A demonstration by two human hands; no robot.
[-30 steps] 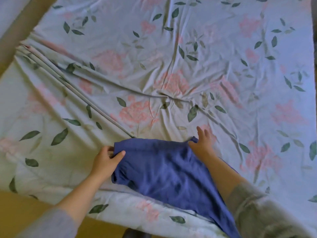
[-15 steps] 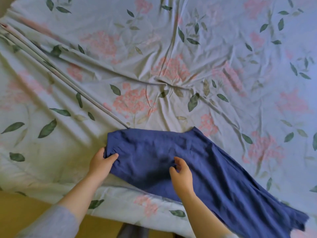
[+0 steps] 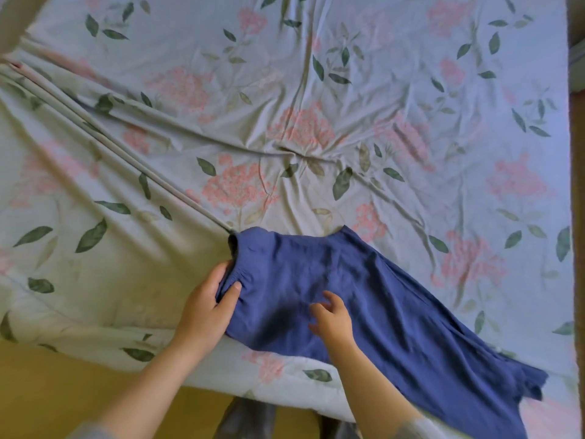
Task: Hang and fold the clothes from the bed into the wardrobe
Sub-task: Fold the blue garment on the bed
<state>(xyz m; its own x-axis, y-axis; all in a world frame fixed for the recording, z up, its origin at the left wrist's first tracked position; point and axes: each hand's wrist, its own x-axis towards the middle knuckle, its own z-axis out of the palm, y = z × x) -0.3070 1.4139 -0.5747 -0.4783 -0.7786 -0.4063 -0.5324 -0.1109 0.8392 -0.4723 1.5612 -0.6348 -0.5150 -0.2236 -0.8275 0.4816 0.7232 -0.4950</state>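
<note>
Your left hand (image 3: 209,308) pinches the blue garment (image 3: 395,299) by its gathered end; your right hand (image 3: 332,321) hovers open over its middle, the length trailing rightward along the bed (image 3: 411,90).

bed's covered in a wrinkly pale floral bedsheet (image 3: 316,90), with a dark blue cloth garment (image 3: 395,305) lying on its near edge

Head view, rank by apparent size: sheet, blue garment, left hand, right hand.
1. sheet, fills most of the frame.
2. blue garment.
3. left hand and right hand: near alike, so not ranked; the left shows slightly more.
</note>
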